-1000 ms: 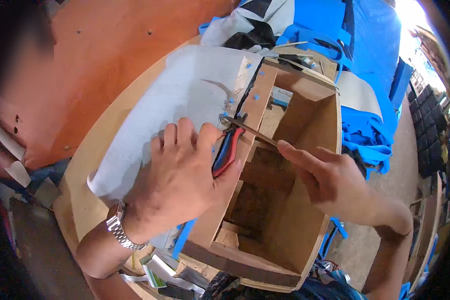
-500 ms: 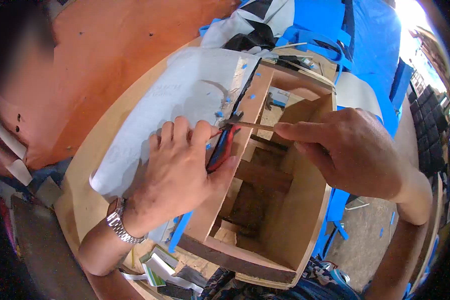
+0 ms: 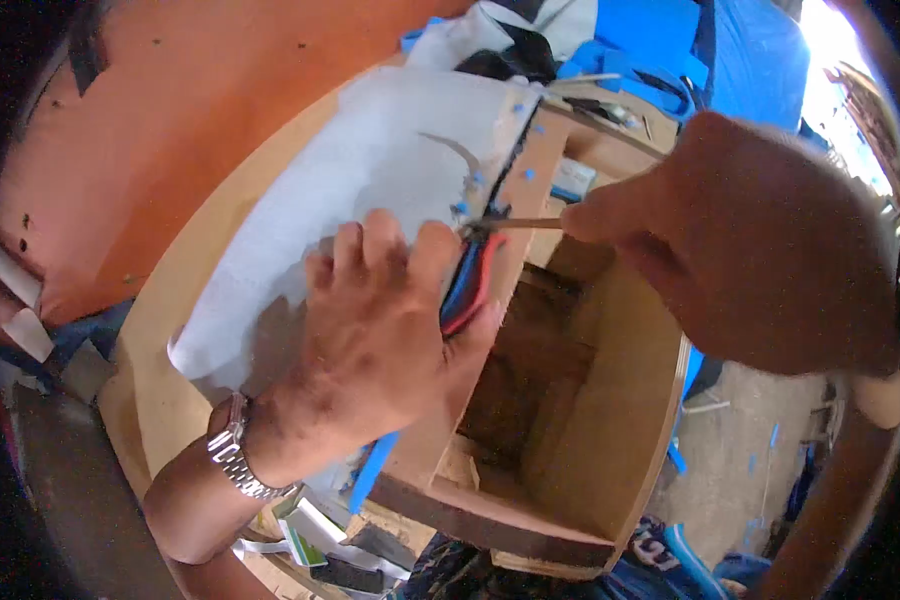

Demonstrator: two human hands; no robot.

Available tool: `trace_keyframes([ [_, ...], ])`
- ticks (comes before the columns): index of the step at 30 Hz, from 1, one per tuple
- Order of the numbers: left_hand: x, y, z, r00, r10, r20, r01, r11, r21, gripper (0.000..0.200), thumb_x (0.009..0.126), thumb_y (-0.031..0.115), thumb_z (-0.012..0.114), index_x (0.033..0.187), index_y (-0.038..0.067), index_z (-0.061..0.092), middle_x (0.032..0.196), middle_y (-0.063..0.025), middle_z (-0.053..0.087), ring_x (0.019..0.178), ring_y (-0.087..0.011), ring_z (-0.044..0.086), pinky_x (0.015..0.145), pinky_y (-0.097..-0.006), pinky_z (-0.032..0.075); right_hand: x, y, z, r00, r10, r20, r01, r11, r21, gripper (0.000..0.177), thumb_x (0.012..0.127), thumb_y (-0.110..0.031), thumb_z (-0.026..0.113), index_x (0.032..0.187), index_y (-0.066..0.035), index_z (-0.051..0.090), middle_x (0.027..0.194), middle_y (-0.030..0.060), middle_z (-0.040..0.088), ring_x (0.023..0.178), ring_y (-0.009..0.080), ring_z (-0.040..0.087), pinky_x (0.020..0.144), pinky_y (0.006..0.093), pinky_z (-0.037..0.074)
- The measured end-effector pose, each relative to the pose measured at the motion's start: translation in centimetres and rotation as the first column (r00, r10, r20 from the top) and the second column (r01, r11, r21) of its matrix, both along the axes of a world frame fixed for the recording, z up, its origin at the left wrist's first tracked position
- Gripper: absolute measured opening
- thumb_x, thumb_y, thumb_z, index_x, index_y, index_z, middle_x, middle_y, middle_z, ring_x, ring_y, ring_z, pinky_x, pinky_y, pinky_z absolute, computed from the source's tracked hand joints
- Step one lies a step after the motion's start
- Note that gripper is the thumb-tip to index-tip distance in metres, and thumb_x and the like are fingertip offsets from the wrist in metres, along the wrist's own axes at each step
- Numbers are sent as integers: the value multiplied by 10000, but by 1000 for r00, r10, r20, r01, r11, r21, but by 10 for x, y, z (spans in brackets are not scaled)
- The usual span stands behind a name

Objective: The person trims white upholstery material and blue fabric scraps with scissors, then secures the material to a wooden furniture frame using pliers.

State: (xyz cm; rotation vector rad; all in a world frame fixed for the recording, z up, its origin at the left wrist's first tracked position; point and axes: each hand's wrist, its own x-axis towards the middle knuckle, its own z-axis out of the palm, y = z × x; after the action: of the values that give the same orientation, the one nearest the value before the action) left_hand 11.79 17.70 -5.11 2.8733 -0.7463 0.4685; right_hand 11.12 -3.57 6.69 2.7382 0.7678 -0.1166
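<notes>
My left hand (image 3: 380, 320), with a steel-banded watch on the wrist, is closed around red-and-blue-handled pliers (image 3: 483, 285). The jaws point away from me, at the dark seam between a white sheet (image 3: 300, 230) and the rim of a wooden box (image 3: 540, 195). My right hand (image 3: 760, 245) is closed, pinching a thin brown stick-like piece (image 3: 530, 224). Its far end meets the plier jaws. The fingers of my left hand lie over the sheet, and my right hand is above the box's opening.
Blue fabric (image 3: 750, 60) and a grey-black bundle lie beyond the box. An orange panel (image 3: 200, 100) stands at the left. Small blue scraps dot the sheet and rim. Near my left forearm are a green-and-white carton (image 3: 310, 530) and a dangling blue strip (image 3: 373, 473).
My right hand has risen and looks larger and blurred, still pinching the brown piece. The view has shifted slightly. My left hand keeps its hold on the pliers.
</notes>
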Motion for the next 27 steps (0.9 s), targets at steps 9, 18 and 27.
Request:
trace_keyframes([
  [9, -5, -3, 4, 999, 24, -25, -24, 1000, 17, 441, 889, 330, 673, 1184, 41, 519, 1066, -177, 508, 1047, -380, 517, 895, -477, 416, -51, -31, -113, 991, -120, -54, 129, 812, 570, 625, 829, 4, 631, 1425, -113, 486, 847, 159, 629, 599, 322, 590, 555, 422, 481],
  [18, -31, 15, 13, 994, 14, -107, -20, 998, -56, 478, 839, 345, 728, 1179, 64, 544, 1097, -157, 514, 1065, -365, 512, 917, -457, 397, -46, -49, -70, 1000, 3, -26, 14, 760, 650, 424, 832, 11, 650, 1244, -90, 657, 756, 137, 634, 644, 285, 633, 581, 406, 485],
  [27, -31, 15, 13, 994, 28, -108, -32, 999, -32, 486, 841, 378, 725, 1181, 85, 538, 1074, -156, 500, 1040, -370, 513, 869, -463, 401, -34, -26, -34, 999, 28, 38, -39, 934, 354, 342, 857, -78, 637, 1189, -137, 695, 660, 119, 607, 609, 299, 629, 551, 440, 455],
])
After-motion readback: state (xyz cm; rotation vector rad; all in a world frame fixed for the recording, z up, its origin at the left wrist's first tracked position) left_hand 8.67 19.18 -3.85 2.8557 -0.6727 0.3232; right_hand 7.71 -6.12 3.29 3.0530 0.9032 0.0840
